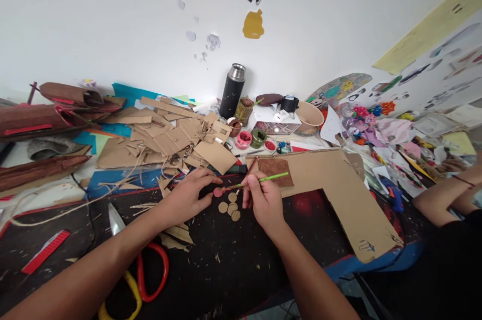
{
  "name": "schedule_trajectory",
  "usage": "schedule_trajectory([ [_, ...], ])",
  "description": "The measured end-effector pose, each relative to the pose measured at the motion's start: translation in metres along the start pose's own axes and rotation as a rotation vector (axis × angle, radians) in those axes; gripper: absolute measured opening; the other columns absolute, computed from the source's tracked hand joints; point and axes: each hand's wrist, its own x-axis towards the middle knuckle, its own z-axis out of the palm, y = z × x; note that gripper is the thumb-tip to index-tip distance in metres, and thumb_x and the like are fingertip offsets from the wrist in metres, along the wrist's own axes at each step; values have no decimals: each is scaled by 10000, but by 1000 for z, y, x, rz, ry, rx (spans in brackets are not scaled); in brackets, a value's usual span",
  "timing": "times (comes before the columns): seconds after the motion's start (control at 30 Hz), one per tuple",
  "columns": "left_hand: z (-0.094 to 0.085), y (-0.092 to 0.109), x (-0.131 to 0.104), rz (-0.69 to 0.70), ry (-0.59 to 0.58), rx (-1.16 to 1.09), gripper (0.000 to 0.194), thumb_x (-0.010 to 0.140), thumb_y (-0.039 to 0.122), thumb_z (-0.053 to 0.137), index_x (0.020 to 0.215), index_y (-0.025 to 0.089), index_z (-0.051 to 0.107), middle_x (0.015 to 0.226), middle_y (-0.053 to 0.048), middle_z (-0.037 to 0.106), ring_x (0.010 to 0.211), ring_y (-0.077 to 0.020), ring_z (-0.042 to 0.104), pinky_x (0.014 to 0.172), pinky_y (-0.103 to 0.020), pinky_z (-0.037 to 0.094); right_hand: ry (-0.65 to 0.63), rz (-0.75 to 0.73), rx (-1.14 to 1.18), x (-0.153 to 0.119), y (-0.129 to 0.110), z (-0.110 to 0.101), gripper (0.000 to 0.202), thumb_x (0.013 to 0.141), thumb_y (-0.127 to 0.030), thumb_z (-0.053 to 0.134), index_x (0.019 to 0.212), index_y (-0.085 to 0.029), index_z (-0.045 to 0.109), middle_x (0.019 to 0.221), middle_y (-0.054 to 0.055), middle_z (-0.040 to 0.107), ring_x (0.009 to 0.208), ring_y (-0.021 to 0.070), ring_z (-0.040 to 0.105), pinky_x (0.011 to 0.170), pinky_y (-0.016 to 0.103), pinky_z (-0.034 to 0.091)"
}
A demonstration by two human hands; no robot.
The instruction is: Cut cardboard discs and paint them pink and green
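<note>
So the right hand [266, 204] has the green paintbrush [276, 176] pinched between thumb and fingers. The brush's long axis runs sideways, handle poking out past that hand, bristle end aimed at the left hand [188, 193]. The red disc [217, 192] sits right at the left hand's thumb and fingertips, so that's the nearer one; can't tell if it's actually gripping it. Plain cardboard discs [223, 207] lie on the counter [211, 270] between the hands, just nearer the wearer.

Comprises left forearm [113, 257] and right forearm [311, 275] — uncovered throughout visible length, broad at rear, tapering smoothly forward. Terminates in left hand [188, 195] and right hand [266, 204] — likewise bare, slim-fingered.
</note>
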Motion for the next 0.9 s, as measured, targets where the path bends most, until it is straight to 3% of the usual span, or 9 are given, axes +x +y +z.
schedule_trajectory([
  [0.2,0,3,-1,-19,10,36,174,920,298,645,1085,251,671,1169,-81,659,1138,-291,618,993,-432,527,4,9,-5,-1,1,-2,466,1073,-594,461,878,-213,645,530,-45,579,421,116,571,439,207,433],
  [0.33,3,4,0,-25,-1,82,112,928,277,630,1026,245,674,1148,-78,660,1118,-287,615,1001,-437,510,-3,17,14,-2,2,-1,456,1075,-585,463,876,-214,639,529,-50,575,417,113,565,441,203,431],
  [0.53,3,4,1,-21,-1,80,97,928,254,621,1011,250,670,1135,-67,648,1113,-280,610,990,-419,503,-60,-16,-50,0,1,6,423,1088,-535,459,877,-219,646,543,-43,586,435,119,583,467,210,452],
  [0.67,3,3,1,-31,2,82,123,911,251,631,1027,248,673,1145,-70,657,1123,-286,616,999,-428,509,-9,-46,-116,3,1,3,443,1086,-550,451,871,-219,651,545,-38,593,441,125,593,478,218,462],
  [0.9,4,2,1,-28,6,66,124,919,262,631,1035,245,674,1148,-71,656,1121,-286,620,1000,-431,509,-4,7,8,1,1,1,465,1075,-591,451,872,-218,640,526,-45,579,420,123,571,438,212,429],
])
